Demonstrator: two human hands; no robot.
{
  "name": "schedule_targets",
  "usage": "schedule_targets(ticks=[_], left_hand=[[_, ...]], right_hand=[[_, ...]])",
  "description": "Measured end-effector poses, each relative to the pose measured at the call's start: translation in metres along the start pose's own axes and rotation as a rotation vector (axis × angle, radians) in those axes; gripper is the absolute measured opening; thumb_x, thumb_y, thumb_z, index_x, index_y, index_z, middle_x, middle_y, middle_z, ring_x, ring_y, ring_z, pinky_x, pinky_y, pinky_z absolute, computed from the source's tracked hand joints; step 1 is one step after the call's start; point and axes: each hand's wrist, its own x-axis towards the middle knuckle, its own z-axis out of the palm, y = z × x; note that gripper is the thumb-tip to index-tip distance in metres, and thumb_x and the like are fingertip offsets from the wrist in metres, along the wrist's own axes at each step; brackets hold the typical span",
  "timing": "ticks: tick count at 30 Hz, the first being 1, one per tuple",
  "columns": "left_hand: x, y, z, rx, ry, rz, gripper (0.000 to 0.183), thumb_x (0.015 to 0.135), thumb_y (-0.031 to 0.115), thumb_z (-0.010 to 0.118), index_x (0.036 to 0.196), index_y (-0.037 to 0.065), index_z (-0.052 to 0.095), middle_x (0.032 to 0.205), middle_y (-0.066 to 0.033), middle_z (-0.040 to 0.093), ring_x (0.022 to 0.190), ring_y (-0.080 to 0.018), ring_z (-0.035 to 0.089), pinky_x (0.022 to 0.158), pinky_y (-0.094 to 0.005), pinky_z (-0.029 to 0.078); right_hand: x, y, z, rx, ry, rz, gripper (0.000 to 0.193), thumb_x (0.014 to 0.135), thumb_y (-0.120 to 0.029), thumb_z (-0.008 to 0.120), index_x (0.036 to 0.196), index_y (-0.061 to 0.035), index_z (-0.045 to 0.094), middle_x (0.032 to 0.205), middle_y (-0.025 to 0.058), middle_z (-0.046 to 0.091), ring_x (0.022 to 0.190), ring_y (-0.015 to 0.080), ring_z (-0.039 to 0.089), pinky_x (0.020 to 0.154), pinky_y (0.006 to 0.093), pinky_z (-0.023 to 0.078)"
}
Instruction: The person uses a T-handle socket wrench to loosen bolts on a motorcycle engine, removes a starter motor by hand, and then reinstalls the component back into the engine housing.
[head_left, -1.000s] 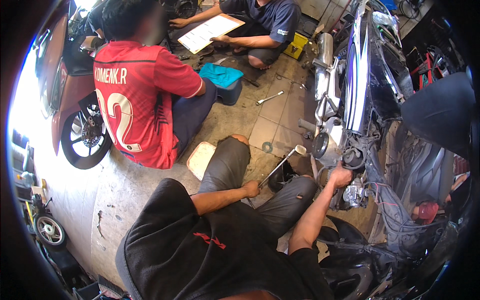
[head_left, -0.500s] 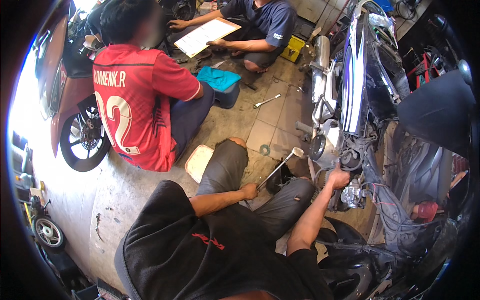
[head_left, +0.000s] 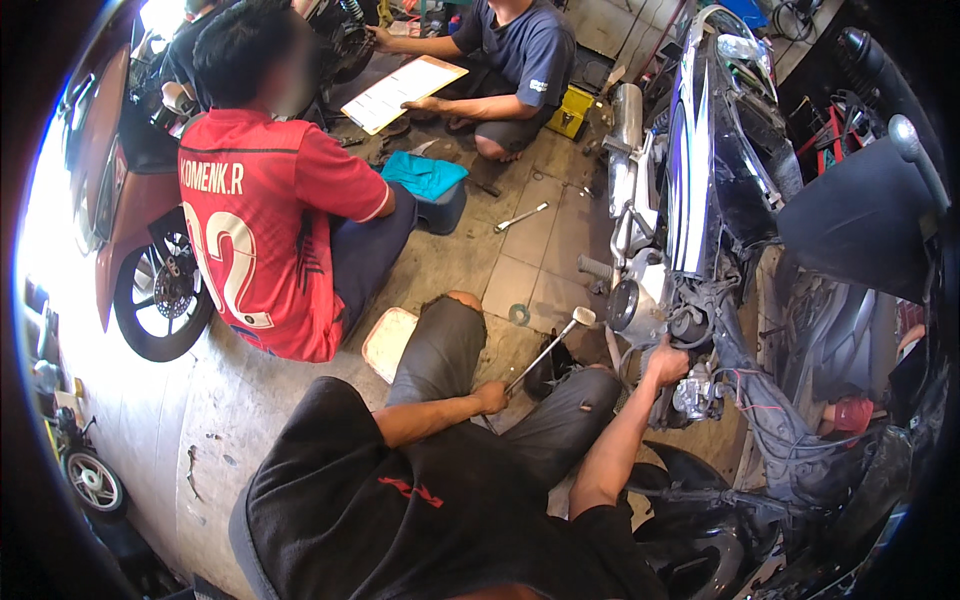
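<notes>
hands apart: left hand (head_left: 491, 397) clamped on long-handled tool (head_left: 548, 348); right hand (head_left: 668, 363) against engine (head_left: 648, 292) at right, grip unclear. likely step: bracing engine. next move calls for firm support.

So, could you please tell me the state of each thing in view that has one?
Left hand: closed around tool
Tool: held, slanted
Right hand: at engine, grip unclear
Engine: exposed
Wrench: lying on floor
Ring: lying flat on floor
Cloth: crumpled, on blue box
Board: held by co-worker's hand
</notes>
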Motion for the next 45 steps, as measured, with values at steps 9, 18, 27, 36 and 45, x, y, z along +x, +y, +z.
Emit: schedule_targets(ticks=[9, 18, 27, 36, 45], left_hand=[[0.002, 0.002, -0.001, 0.012, -0.041, 0.040, 0.031, 0.083, 0.022, 0.058, 0.108, 0.004, 0.059, 0.102, -0.0240, 0.063, 0.101, -0.0386, 0.060, 0.087, -0.0455, 0.045], [0.002, -0.007, 0.001, 0.028, -0.033, 0.047, 0.031, 0.083, 0.020, 0.056, 0.110, 0.004, 0.058, 0.104, -0.0229, 0.063, 0.101, -0.0378, 0.060, 0.087, -0.0447, 0.045], [-0.003, -0.002, -0.005, 0.054, -0.036, 0.034, 0.033, 0.083, 0.020, 0.056, 0.111, 0.003, 0.058, 0.104, -0.0238, 0.063, 0.101, -0.0382, 0.060, 0.087, -0.0446, 0.046], [-0.002, -0.001, -0.002, 0.021, -0.035, 0.016, 0.031, 0.084, 0.021, 0.058, 0.109, 0.003, 0.058, 0.103, -0.0235, 0.063, 0.101, -0.0382, 0.060, 0.086, -0.0446, 0.046], [-0.005, 0.005, -0.001, 0.068, -0.014, 0.059, 0.020, 0.088, 0.018, 0.056, 0.103, 0.004, 0.058, 0.090, -0.0139, 0.066, 0.083, -0.0267, 0.061, 0.074, -0.0392, 0.046]], right_hand=[[0.004, 0.010, 0.007, 0.130, 0.079, -0.041, 0.050, 0.066, -0.040, 0.081, 0.081, 0.0055, 0.068, 0.089, 0.0259, 0.067, 0.084, 0.0425, 0.065, 0.075, 0.0497, 0.050], [-0.002, -0.002, 0.000, 0.026, -0.007, -0.004, 0.051, 0.067, -0.042, 0.079, 0.083, 0.0052, 0.068, 0.089, 0.0255, 0.067, 0.084, 0.0424, 0.065, 0.075, 0.0493, 0.051], [0.000, 0.005, 0.012, 0.076, 0.059, -0.024, 0.056, 0.066, -0.044, 0.080, 0.090, 0.0051, 0.067, 0.091, 0.0258, 0.066, 0.086, 0.0426, 0.064, 0.077, 0.0493, 0.050], [0.002, 0.007, 0.013, 0.107, 0.075, -0.003, 0.052, 0.066, -0.042, 0.080, 0.088, 0.0039, 0.068, 0.090, 0.0252, 0.067, 0.085, 0.0424, 0.064, 0.076, 0.0496, 0.050], [0.001, 0.008, 0.006, 0.090, 0.079, -0.034, 0.051, 0.066, -0.039, 0.082, 0.081, 0.0074, 0.067, 0.084, 0.0272, 0.066, 0.078, 0.0434, 0.065, 0.070, 0.0499, 0.051]])
